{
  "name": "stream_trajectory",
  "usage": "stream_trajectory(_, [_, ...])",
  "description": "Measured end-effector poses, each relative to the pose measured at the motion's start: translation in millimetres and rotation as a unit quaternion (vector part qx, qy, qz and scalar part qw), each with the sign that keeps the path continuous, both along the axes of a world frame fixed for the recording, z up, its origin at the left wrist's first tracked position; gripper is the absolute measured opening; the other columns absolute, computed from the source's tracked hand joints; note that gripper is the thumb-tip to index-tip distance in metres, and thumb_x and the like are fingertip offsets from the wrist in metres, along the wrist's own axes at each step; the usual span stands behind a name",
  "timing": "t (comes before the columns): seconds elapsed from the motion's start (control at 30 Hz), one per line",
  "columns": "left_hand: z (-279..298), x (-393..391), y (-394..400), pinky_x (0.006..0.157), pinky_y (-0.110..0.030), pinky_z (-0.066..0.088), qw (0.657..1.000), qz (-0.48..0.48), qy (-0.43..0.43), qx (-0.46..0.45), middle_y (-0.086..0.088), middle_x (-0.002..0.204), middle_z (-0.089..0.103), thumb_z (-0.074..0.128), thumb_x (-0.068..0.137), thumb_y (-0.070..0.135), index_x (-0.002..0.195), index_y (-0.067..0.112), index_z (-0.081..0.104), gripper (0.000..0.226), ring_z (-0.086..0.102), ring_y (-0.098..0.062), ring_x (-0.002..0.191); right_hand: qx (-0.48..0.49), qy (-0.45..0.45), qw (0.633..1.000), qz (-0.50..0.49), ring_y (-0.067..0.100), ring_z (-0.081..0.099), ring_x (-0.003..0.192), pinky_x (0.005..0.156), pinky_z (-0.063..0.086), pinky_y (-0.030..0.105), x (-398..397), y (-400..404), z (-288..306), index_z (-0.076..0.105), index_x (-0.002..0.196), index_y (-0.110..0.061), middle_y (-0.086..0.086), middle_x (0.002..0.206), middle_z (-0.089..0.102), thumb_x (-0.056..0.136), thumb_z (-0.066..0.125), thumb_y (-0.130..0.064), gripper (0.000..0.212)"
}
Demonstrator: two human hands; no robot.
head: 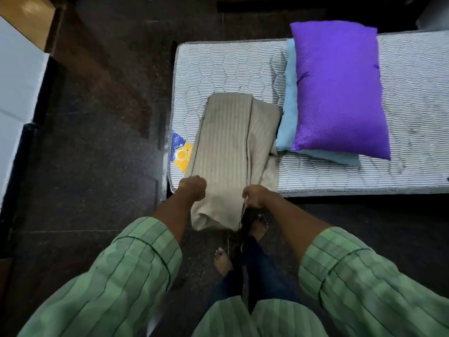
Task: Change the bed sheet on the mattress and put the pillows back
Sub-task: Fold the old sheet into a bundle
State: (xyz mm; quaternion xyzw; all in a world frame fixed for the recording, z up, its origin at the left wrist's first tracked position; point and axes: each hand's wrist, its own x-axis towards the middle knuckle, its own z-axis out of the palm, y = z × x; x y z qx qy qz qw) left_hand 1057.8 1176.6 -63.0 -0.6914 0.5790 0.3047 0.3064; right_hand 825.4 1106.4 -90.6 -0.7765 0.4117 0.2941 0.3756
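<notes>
Head view: both hands' fingers (198, 190) pinch the folded sheet's (226, 142) near end.

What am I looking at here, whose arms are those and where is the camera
There is one picture, taken by a camera worn on a person's head, looking down, so the arms in green striped sleeves are the wearer's own. No machine is involved. A bare quilted mattress lies low over a dark floor. On it rests a purple pillow stacked on a light blue pillow. Beside them lies a folded beige striped sheet, its near end hanging over the mattress edge. The left hand and the right hand each grip that near end.
</notes>
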Motion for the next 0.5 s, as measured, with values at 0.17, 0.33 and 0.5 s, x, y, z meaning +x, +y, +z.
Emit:
stream_trajectory(0.17, [5, -20, -90, 0.103, -0.045, 0.051, 0.999, -0.010, 0.047, -0.019, -0.007, 0.141, 0.055, 0.055, 0.095, 0.021, 0.131, 0.021, 0.066, 0.037, 0.057, -0.031, 0.128, -0.034, -0.044, 0.997, -0.045, 0.030, 0.055, 0.128, 0.101, 0.045, 0.031, 25, -74, 2, 0.064, 0.131, -0.010, 0.011, 0.141, 0.057, 0.093, 0.065, -0.020, 0.039])
stream_trajectory(0.33, [-1, -34, -170, 0.104, -0.047, 0.049, 0.995, -0.022, 0.075, -0.055, -0.008, 0.138, 0.054, 0.056, 0.098, 0.023, 0.129, 0.022, 0.066, 0.033, 0.056, -0.031, 0.127, -0.050, -0.053, 0.993, -0.088, 0.028, 0.058, 0.124, 0.096, 0.046, 0.029, 42, -144, 1, 0.066, 0.128, -0.010, 0.010, 0.136, 0.062, 0.094, 0.064, -0.021, 0.036])
stream_trajectory(0.5, [-4, -30, -234, 0.101, -0.042, 0.047, 0.990, -0.027, 0.089, -0.103, -0.004, 0.140, 0.051, 0.057, 0.099, 0.027, 0.135, 0.027, 0.061, 0.037, 0.053, -0.027, 0.129, -0.073, -0.064, 0.989, -0.111, 0.030, 0.060, 0.120, 0.096, 0.049, 0.033, 57, -205, -5, 0.065, 0.124, -0.009, 0.012, 0.130, 0.065, 0.094, 0.065, -0.028, 0.036])
